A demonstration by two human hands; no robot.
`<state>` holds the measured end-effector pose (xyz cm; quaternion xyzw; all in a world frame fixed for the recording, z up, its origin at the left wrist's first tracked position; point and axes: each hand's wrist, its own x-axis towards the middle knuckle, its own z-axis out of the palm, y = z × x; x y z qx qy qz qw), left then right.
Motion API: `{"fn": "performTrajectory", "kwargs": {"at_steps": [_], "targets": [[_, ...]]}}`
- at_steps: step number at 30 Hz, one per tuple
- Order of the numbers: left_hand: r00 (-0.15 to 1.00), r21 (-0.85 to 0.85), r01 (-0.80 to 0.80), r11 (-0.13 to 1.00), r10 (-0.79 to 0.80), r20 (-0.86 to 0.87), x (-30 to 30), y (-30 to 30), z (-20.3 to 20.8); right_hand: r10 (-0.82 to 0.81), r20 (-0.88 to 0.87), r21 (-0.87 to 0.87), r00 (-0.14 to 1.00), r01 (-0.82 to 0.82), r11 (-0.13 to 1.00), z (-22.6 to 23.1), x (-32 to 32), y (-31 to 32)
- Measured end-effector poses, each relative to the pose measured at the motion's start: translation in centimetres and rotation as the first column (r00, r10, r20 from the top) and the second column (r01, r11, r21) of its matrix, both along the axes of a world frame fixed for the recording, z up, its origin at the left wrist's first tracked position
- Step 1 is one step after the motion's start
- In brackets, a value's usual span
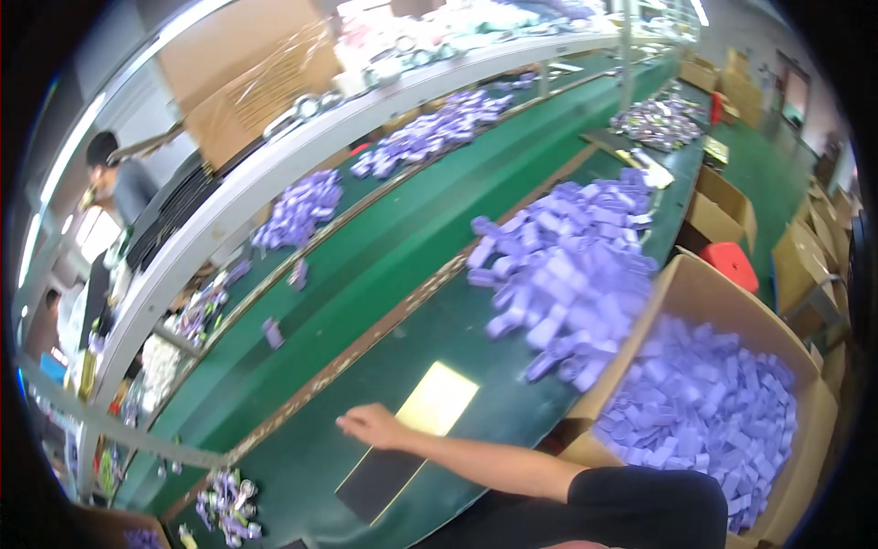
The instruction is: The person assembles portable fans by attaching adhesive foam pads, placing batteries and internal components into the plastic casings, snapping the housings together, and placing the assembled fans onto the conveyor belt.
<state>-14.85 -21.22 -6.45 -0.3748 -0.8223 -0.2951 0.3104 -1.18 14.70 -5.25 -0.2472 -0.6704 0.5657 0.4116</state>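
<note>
My right hand (370,427) reaches in from the lower right, over a flat panel on the green worktable (402,348). Its fingers are curled together, and whatever may be between them is too small and blurred to make out. The panel has a bright pale-yellow part (441,400) beyond my wrist and a black part (380,483) on the near side of my forearm. A big heap of small purple blocks (576,265) spreads over the table to the right. My left hand is out of view.
An open cardboard box (814,439) full of purple pieces stands against the table at right. Beyond the table's raised edge runs a green conveyor (366,265) with a few purple pieces. A pile of purple-and-silver parts (229,508) lies at lower left. A metal-framed shelf rises behind.
</note>
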Motion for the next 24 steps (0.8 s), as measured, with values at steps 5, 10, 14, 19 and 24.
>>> {"fn": "performTrajectory", "kwargs": {"at_steps": [5, 10, 14, 19, 24], "targets": [[0.995, -0.115, 0.052, 0.992, -0.042, 0.093, -2.6, -2.4, -2.7, -0.008, -0.019, 0.076, 1.0, 0.009, 0.997, 0.7, 1.2, -0.2], [0.991, -0.13, 0.028, 0.991, -0.01, 0.133, -3.2, -2.5, -3.3, -0.013, -0.023, 0.084, 1.0, 0.015, 0.996, 0.5, 0.4, -0.5], [0.998, -0.097, 0.037, 0.995, -0.032, 0.053, -2.4, -2.5, -6.0, 0.013, -0.007, 0.114, 1.0, -0.012, 0.993, 0.6, 0.3, -0.1], [0.936, -0.25, 0.273, 0.929, -0.196, 0.292, -3.8, -7.1, -15.3, -0.003, 0.005, 0.053, 1.0, 0.002, 0.999, 1.0, 1.1, -0.1], [0.794, -0.326, 0.493, 0.806, -0.265, 0.546, -1.7, -10.9, -19.6, 0.015, -0.06, 0.093, 0.998, -0.009, 0.996, 0.3, 0.5, -0.2]]}}
